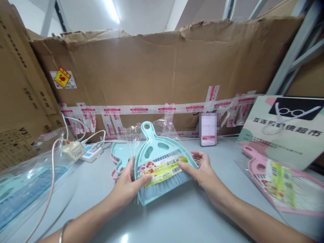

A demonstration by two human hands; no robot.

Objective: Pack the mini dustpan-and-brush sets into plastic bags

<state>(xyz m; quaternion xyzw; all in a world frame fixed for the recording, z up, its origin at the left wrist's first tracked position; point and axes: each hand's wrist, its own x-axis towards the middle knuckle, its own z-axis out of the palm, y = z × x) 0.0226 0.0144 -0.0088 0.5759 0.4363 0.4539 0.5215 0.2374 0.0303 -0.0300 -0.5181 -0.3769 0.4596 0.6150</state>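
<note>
Turquoise plastic shows between the two hands in the head view: a dustpan set [165, 145] in clear wrap, its looped handle pointing up and away from the hands. The left hand [130, 182] is partly closed on its left side, thumb over the lower left part of the printed label [164, 170] and fingers mostly hidden behind. The right hand [202, 168] is half curled at the opposite edge, thumb pressed on the label's right end, its other fingers around the rim. Blue-grey bristles [162, 187] show below the label, between the thumbs. Whether the lower edge touches the table [167, 224] I cannot tell.

Just beyond the left hand lies a turquoise dustpan [120, 148] over a pink one, partly covered. Farther left of that hand are a white power strip [92, 153] with a plugged-in adapter [74, 151], and another wrapped turquoise set [30, 189]. Beyond the right hand a phone [209, 130] stands upright; well to its right lies a wrapped pink set [275, 189], before a printed bag [283, 128]. Taped cardboard [164, 74] rises beyond both hands.
</note>
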